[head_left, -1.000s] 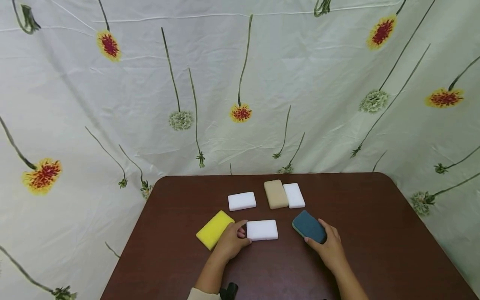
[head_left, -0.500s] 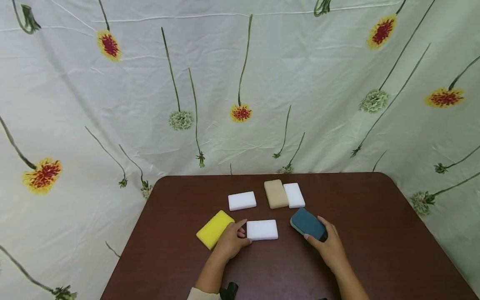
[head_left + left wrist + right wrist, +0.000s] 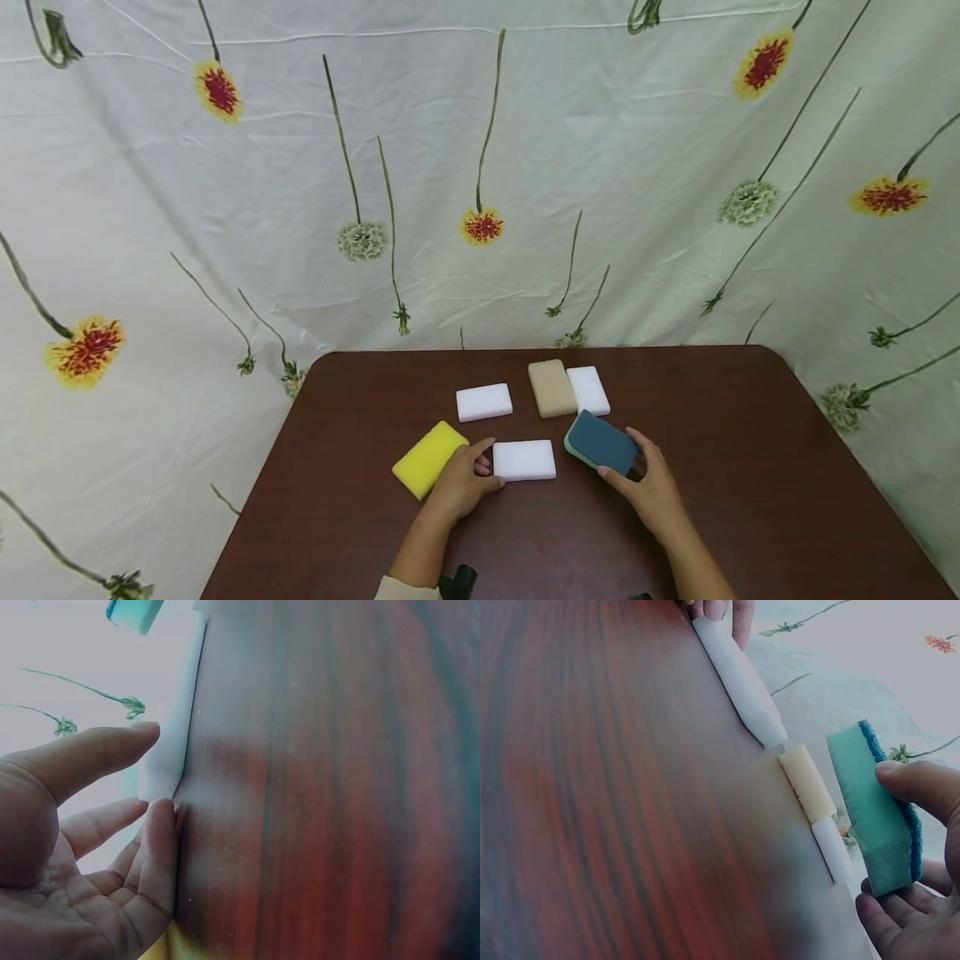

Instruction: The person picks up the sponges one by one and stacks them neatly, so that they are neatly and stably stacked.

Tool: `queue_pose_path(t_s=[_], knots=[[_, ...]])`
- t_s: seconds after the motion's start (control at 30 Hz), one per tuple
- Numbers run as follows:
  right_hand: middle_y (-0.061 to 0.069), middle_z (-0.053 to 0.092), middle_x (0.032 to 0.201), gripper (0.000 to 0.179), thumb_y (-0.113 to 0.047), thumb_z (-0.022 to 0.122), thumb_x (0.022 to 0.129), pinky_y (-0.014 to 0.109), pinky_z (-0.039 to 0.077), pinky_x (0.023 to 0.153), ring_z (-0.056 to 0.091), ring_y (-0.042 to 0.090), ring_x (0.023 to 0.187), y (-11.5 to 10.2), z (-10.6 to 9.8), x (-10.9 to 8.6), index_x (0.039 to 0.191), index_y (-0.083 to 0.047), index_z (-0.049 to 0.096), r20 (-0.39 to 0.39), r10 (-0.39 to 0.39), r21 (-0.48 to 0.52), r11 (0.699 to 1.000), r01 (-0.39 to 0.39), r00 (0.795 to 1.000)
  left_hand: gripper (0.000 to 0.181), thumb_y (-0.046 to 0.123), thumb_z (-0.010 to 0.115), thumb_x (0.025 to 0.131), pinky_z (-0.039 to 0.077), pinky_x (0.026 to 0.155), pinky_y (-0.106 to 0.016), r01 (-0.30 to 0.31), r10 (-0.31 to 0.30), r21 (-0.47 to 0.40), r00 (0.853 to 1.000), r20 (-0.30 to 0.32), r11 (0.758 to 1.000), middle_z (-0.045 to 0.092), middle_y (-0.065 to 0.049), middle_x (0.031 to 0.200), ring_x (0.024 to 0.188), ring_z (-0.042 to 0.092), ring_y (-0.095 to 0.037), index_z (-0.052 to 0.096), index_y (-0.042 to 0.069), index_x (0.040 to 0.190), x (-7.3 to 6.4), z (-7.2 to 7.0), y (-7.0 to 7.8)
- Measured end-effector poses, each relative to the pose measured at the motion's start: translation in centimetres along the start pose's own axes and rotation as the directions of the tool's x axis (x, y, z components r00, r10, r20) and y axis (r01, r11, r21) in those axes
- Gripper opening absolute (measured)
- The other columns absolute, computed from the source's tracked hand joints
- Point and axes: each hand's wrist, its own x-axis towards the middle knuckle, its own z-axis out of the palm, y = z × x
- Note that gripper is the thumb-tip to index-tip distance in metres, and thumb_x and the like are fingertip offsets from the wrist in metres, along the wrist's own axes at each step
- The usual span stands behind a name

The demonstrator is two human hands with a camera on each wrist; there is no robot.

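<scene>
A two-layer scouring sponge (image 3: pixel 600 443), dark blue on top and light green beneath, is pinched between the thumb and fingers of my right hand (image 3: pixel 656 493). In the right wrist view, the sponge (image 3: pixel 870 825) appears raised off the table, tilted. My left hand (image 3: pixel 459 482) lies on the table, thumb and index finger at the two left corners of a white rectangular sponge (image 3: pixel 525 461). The left wrist view shows its remaining fingers curled in against the tabletop. Just left of that hand, a yellow sponge (image 3: pixel 429 454) sits at an angle, partly covered by it.
Farther back lie another white block (image 3: pixel 483 402), a beige sponge (image 3: pixel 552 388) and a third white block (image 3: pixel 589 392) touching the beige one. The dark brown table (image 3: pixel 360 542) ends at a flower-printed cloth (image 3: pixel 420 167) behind.
My right hand has moved left with the scouring sponge, bringing it closer to the white sponge at my left hand. The left hand and the other blocks stay put.
</scene>
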Motion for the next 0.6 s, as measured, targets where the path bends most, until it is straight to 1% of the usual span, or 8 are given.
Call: queue_pose_path(t_s=[0.1, 0.37, 0.47, 0.6], knots=[[0.022, 0.035, 0.158, 0.090, -0.035, 0.081, 0.086, 0.054, 0.048, 0.105, 0.042, 0.046, 0.143, -0.2, 0.3, 0.1, 0.157, -0.016, 0.029, 0.016, -0.012, 0.052, 0.999, 0.011, 1.000, 0.068, 0.010, 0.083, 0.080, 0.045, 0.071, -0.025, 0.001, -0.001, -0.001, 1.000, 0.000, 1.000, 0.053, -0.005, 0.097, 0.088, 0.053, -0.016, 0.057, 0.008, 0.143, 0.0, 0.0, 0.0], [0.025, 0.046, 0.151, 0.084, -0.034, 0.083, 0.084, 0.045, 0.054, 0.095, 0.053, 0.045, 0.133, -0.4, 1.3, 0.4, 0.154, -0.020, 0.038, 0.022, -0.035, 0.068, 0.997, 0.034, 0.999, 0.067, 0.010, 0.083, 0.080, 0.045, 0.071, -0.025, 0.001, -0.001, -0.005, 1.000, -0.002, 1.000, 0.054, -0.005, 0.097, 0.088, 0.054, -0.016, 0.057, 0.007, 0.142, -0.1, 0.0, -0.1], [0.025, 0.048, 0.150, 0.085, -0.034, 0.084, 0.084, 0.045, 0.054, 0.095, 0.054, 0.044, 0.133, -0.5, 1.7, 0.4, 0.154, -0.020, 0.037, 0.037, -0.036, 0.086, 0.996, 0.033, 0.999, 0.066, 0.011, 0.083, 0.081, 0.046, 0.072, -0.026, -0.002, 0.002, -0.005, 1.000, -0.002, 1.000, 0.054, -0.005, 0.097, 0.089, 0.055, -0.016, 0.057, 0.007, 0.142, 0.0, 0.0, -0.1], [0.025, 0.051, 0.147, 0.086, -0.032, 0.084, 0.083, 0.050, 0.053, 0.099, 0.055, 0.044, 0.132, -0.9, 2.4, 0.5, 0.154, -0.019, 0.037, 0.053, -0.047, 0.100, 0.994, 0.042, 0.997, 0.064, 0.011, 0.082, 0.082, 0.047, 0.073, -0.027, -0.004, 0.004, 0.005, 1.000, -0.002, 1.000, 0.055, -0.005, 0.098, 0.090, 0.056, -0.017, 0.058, 0.007, 0.141, 0.1, 0.0, -0.1]])
